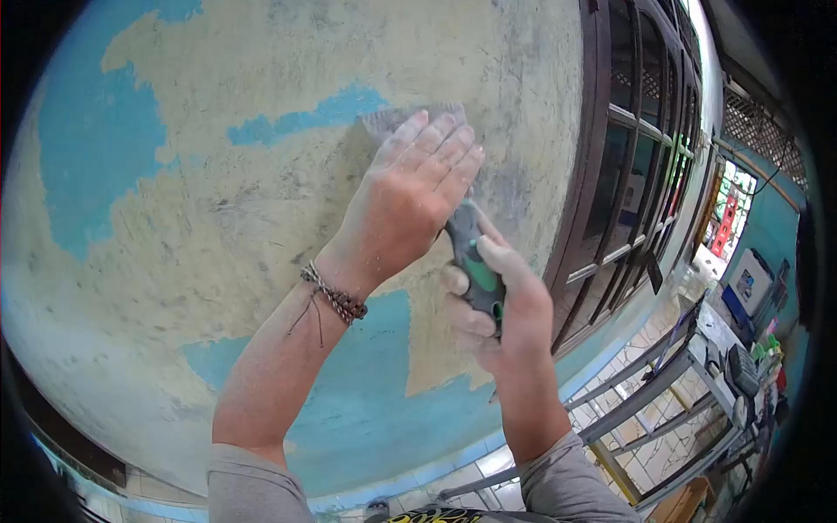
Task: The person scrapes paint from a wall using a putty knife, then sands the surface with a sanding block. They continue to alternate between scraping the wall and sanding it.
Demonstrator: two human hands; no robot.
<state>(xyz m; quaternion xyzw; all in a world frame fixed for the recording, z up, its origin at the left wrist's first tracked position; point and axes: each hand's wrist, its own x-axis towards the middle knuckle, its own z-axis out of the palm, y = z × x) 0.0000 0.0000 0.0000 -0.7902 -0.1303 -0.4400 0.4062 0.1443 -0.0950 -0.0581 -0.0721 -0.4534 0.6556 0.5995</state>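
Against the wall lies a paint scraper with a wide grey blade and a grey and green handle. My right hand is wrapped round its handle, thumb along the side. Flat over the blade rests my left hand, its fingers stretched out toward the blade's edge and covering most of the metal. Pale dust coats both hands. Just left of the blade's edge, a strip of blue paint stands out from the bare, cream-coloured wall surface.
More blue paint covers the wall at upper left and below my arms. A dark-framed barred window borders the wall on the right. Farther right stand a metal-framed table with various items and a cardboard box on the tiled floor.
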